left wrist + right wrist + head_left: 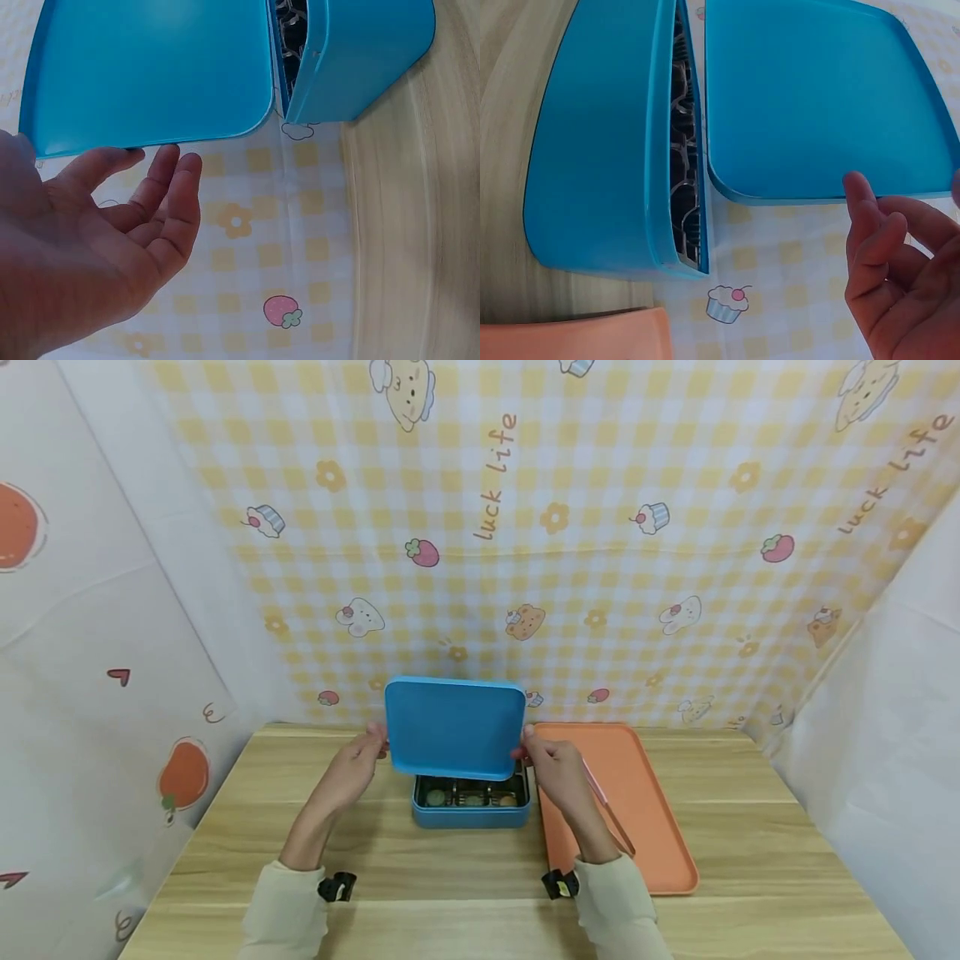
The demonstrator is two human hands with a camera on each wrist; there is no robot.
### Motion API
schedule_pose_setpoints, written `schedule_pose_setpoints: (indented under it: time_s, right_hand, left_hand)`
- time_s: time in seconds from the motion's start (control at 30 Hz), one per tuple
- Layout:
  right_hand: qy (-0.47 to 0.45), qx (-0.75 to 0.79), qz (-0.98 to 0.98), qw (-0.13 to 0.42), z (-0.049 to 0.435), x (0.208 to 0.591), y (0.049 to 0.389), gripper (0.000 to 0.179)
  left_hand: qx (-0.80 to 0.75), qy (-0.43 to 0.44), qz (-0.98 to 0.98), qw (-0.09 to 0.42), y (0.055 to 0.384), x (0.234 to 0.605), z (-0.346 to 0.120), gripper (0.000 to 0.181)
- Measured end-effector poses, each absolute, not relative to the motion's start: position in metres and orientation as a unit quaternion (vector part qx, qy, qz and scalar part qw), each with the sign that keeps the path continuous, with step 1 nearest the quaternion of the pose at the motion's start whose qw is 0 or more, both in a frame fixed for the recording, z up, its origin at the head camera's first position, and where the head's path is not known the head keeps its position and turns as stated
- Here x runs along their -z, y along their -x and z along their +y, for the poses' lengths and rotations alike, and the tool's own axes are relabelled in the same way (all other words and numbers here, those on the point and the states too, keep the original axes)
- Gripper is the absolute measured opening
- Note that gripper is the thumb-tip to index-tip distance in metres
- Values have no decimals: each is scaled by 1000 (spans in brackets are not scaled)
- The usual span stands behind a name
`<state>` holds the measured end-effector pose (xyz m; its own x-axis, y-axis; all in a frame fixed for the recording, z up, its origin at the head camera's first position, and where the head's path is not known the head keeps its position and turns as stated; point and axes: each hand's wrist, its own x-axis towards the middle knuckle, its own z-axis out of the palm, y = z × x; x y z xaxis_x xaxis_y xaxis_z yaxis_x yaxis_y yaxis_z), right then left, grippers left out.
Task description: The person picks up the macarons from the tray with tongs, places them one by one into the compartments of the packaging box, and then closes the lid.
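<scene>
A blue rectangular lid (456, 727) is raised and tilted upright above the back of a blue box (471, 817), its recessed side facing me. My left hand (354, 772) pinches the lid's left edge, the thumb and fingers meeting the rim in the left wrist view. On the opposite edge my right hand (557, 768) grips with thumb and fingers; one fingertip (855, 180) lies over the lid's face in the right wrist view. Inside the box, dividers separate compartments that hold small round pieces (435, 797). The lid hides the rear of the box.
An orange tray (660, 852) lies right of the box, partly beneath my right forearm. A long, thin pink-and-metal utensil (604, 800), possibly tongs, rests on it. Behind the wooden table (757, 827) hangs a yellow checked cloth (585, 577); white cloths hang at both sides.
</scene>
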<state>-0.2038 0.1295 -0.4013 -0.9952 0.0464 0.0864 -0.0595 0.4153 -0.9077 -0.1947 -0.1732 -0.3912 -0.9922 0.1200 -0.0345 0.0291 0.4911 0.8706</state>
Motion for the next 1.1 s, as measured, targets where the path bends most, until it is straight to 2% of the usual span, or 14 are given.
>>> schedule_pose_setpoints:
  time_s: [0.27, 0.7, 0.93, 1.1]
  right_hand:
    - [-4, -589, -807, 53, 131, 400, 204, 68]
    - [41, -620, -781, 61, 133, 403, 206, 66]
    - [58, -650, -756, 38, 135, 408, 208, 54]
    - [41, -662, -748, 10, 143, 415, 209, 50]
  left_hand:
    - [-515, -94, 850, 53, 198, 390, -176, 79]
    - [-542, -83, 832, 77, 201, 394, -168, 80]
    - [-560, -125, 815, 87, 201, 403, -167, 64]
    - [-572, -174, 795, 101, 201, 408, -168, 64]
